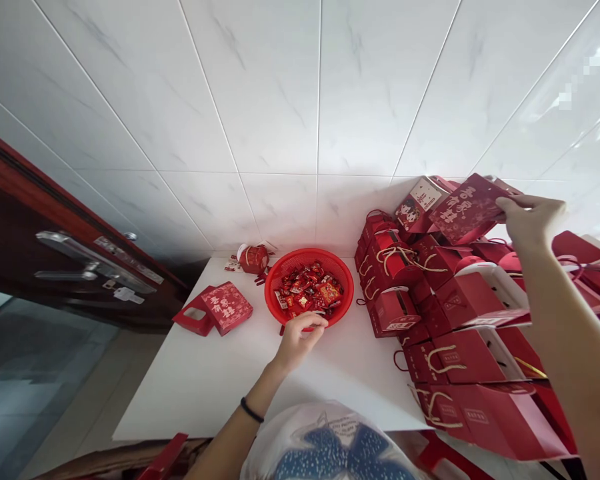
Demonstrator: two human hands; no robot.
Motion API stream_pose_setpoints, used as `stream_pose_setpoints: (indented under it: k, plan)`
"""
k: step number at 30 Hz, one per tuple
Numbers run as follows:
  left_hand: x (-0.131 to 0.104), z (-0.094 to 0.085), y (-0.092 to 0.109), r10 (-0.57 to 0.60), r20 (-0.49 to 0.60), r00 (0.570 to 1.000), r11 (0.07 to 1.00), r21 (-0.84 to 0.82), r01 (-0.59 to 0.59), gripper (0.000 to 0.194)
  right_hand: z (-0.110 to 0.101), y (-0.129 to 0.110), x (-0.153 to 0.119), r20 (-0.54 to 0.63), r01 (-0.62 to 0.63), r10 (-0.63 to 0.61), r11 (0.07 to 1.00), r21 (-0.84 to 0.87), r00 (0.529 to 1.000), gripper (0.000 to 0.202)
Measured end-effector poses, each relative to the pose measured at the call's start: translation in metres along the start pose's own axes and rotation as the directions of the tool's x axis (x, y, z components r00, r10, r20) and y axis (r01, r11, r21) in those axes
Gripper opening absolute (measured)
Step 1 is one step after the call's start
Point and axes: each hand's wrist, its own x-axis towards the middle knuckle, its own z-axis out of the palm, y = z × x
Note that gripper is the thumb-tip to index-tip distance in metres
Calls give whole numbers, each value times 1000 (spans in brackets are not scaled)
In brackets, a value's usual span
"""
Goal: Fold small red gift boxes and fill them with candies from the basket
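A round red plastic basket holds many small red wrapped packets. My left hand, with a black band at the wrist, is at the basket's front edge, its thumb and fingers brought together; whatever may be between the fingertips is too small to make out. On the right, my right hand grips a red patterned gift box by its right edge, above the stacked boxes. Just left of it stands a box with a pale printed panel.
Stacked red gift boxes with cord handles fill the right of the white table. Two red boxes lie on the left, and a red jar stands near the tiled wall. A dark red door is at the far left.
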Motion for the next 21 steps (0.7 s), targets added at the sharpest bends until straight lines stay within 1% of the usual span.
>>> stream_pose_setpoints:
  k: [1,2,3,6,9,10,12,13,15,18,21]
  plan:
    - [8,6,4,30,34,999,1000,2,-30,14,-1,-1,-1,-8,-97,98,994,58,995,23]
    - [18,12,9,68,70,995,998,2,-69,14,-2,-4,-2,-14,-196,199,974,118,980,21]
    - [29,19,15,111,103,988,994,2,-112,16,-3,-8,-3,-7,-255,260,952,167,966,19]
    - [75,43,31,224,214,951,971,33,-236,18,-8,-22,-5,33,-321,322,920,223,946,14]
    - [134,74,48,290,344,893,933,106,-343,24,-11,-24,-1,41,-344,344,911,227,938,15]
    - [155,87,54,308,401,863,912,135,-389,27,-12,-22,2,44,-338,338,912,231,940,15]
    - [194,115,64,321,532,783,854,195,-483,32,-12,-15,8,64,-323,317,919,226,946,13]
    - [212,130,68,310,592,744,819,231,-525,34,-12,-10,11,71,-319,311,925,208,948,11]
    - [242,161,75,262,683,682,756,294,-584,37,-13,-3,17,77,-305,296,938,164,952,11]
    - [274,201,80,181,781,598,684,337,-647,40,-18,2,24,87,-275,265,951,142,960,13]
    - [294,229,79,182,841,509,638,293,-712,44,-24,-1,29,101,-283,271,950,130,957,8]
